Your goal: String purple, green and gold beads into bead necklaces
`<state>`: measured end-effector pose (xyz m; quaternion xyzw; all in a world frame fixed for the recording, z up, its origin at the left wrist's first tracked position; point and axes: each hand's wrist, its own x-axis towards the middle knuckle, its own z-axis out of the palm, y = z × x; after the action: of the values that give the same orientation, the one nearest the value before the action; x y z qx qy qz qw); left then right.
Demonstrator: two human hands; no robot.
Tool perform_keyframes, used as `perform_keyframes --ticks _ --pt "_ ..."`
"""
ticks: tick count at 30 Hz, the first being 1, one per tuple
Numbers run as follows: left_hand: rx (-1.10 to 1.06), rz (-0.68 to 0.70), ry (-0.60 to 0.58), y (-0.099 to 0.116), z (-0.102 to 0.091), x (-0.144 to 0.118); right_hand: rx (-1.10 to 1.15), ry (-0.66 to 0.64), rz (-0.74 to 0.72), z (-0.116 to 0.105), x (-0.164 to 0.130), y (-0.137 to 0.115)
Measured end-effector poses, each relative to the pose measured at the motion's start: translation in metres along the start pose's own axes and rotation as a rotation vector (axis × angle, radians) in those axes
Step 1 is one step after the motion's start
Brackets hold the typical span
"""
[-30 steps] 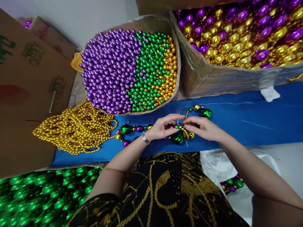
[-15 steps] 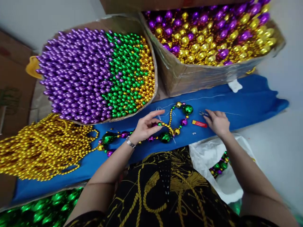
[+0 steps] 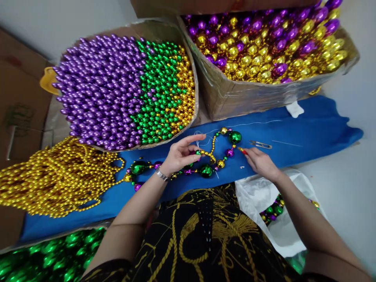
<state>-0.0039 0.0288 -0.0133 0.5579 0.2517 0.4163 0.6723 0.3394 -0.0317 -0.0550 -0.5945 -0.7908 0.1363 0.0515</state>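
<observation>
Necklace: limp, light bead string on the blue surface; beads slippery.
Hold: pinch the thread between beads.
Left hand: pinching the strand.
Right hand: closed on a small red item.

From my seat I see open blue cloth to the right beyond the small metal snips, while the cardboard box of purple, green and gold beads and the box of larger purple-gold balls wall off the far side, and the heap of gold bead strings blocks the left.
</observation>
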Motion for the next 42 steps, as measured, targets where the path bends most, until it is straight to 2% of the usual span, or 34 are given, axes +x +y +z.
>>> perform_keyframes --ticks 2,4,7,11,17,24,42 --pt "-0.006 -0.009 -0.01 0.001 0.001 0.0 0.219 0.01 -0.058 -0.017 0.013 -0.02" --pt "0.004 -0.018 -0.025 0.0 0.001 0.0 0.375 -0.035 -0.111 -0.035 0.029 -0.042" --pt "0.011 -0.026 -0.041 -0.002 0.0 0.0 0.456 -0.117 -0.238 -0.056 0.059 -0.072" --pt "-0.014 -0.028 -0.032 -0.001 0.002 -0.001 0.494 -0.16 -0.401 -0.063 0.093 -0.093" --pt "-0.092 -0.005 -0.042 -0.004 0.003 0.001 0.446 -0.172 -0.444 -0.059 0.11 -0.101" --pt "-0.092 -0.01 -0.049 -0.012 0.001 0.002 0.292 -0.061 -0.478 -0.055 0.115 -0.109" --pt "-0.124 -0.055 -0.021 -0.013 0.001 0.003 0.079 0.012 -0.629 -0.054 0.121 -0.104"
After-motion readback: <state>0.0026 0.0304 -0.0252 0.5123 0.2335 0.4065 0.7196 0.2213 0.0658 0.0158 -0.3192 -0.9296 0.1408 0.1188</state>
